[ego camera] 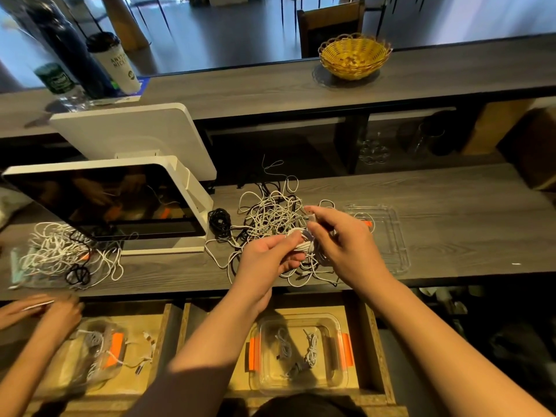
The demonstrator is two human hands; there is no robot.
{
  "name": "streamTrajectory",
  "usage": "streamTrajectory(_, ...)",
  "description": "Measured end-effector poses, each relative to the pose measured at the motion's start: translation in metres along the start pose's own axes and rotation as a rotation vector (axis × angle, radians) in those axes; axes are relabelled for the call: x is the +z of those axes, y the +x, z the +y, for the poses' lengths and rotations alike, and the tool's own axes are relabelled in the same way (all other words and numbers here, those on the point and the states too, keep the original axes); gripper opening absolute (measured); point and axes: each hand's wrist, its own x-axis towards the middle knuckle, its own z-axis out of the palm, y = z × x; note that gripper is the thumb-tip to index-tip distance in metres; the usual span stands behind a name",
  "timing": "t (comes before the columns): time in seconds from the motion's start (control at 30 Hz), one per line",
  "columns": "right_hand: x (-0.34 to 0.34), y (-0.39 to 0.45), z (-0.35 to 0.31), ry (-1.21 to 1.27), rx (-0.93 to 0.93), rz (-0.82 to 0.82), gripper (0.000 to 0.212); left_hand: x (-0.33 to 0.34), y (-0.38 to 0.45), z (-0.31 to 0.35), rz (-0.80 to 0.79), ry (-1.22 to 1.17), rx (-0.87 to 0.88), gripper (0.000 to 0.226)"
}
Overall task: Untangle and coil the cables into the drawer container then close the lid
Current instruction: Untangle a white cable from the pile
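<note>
Between hands (307,245), white coiled cable (301,242).

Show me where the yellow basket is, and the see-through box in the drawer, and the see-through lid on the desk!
yellow basket (355,57): head view, on its woven inner wall.
clear box (341,374): head view, on its right wall, in the drawer.
clear lid (397,236): head view, on a bare part near its right edge.

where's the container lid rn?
Head view: the clear lid lies flat on the counter, right of the cable tangle and just beyond the right hand. It is not on the container in the drawer.
</note>
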Motion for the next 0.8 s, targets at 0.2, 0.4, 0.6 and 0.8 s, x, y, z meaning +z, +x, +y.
streamTrajectory(0.2,-0.005,-0.001,0.005,0.052,0.028,-0.240,0.035,-0.002,-0.002,-0.005,0.006,-0.039,-0.038,0.033)
streamTrajectory(0.4,-0.020,0.003,0.003,0.076,0.000,-0.250,0.025,-0.003,-0.006,-0.010,-0.020,-0.168,-0.107,0.043)
streamTrajectory(0.6,-0.024,0.001,-0.001,-0.062,-0.030,-0.307,0.021,-0.006,-0.005,-0.008,-0.027,-0.191,-0.109,0.036)
streamTrajectory(0.8,-0.020,-0.001,-0.011,-0.179,0.002,-0.357,0.013,-0.007,-0.006,-0.010,0.075,0.145,0.079,0.017)
